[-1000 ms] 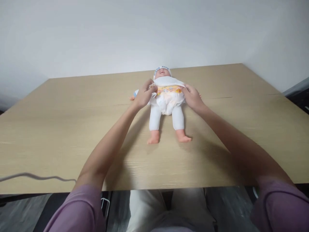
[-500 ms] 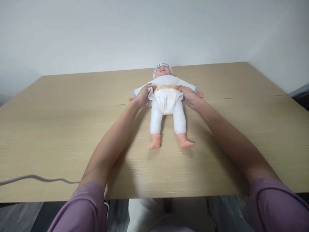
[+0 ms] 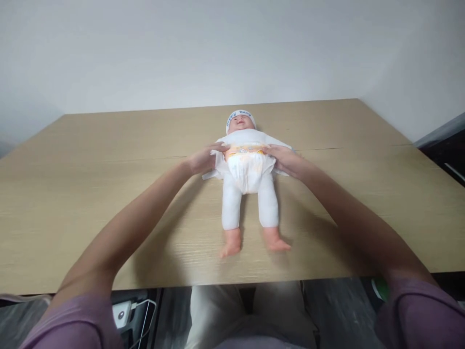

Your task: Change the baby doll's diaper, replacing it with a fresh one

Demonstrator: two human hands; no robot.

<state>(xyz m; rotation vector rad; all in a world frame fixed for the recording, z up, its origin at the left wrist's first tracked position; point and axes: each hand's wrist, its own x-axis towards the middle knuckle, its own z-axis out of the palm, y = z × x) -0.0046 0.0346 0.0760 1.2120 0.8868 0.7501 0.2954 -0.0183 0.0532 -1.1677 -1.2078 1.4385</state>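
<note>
A baby doll (image 3: 247, 194) in white clothes and a white cap lies on its back on the wooden table (image 3: 109, 194), feet toward me. It wears a white diaper (image 3: 247, 167) with an orange-patterned waistband. My left hand (image 3: 204, 159) grips the diaper's left side flap at the doll's waist, fingers closed on it. My right hand (image 3: 285, 159) rests on the right side of the waistband, fingers pressed to it.
The pale wall stands behind the table's far edge. Below the near edge I see my light trousers (image 3: 218, 310), and a white charger with a cable (image 3: 123, 312) on the floor at left. Dark furniture (image 3: 446, 155) shows at far right.
The doll has slid nearer to me and lower in view. My hands stayed at its waist, and the white cable on the table's left is out of sight.
</note>
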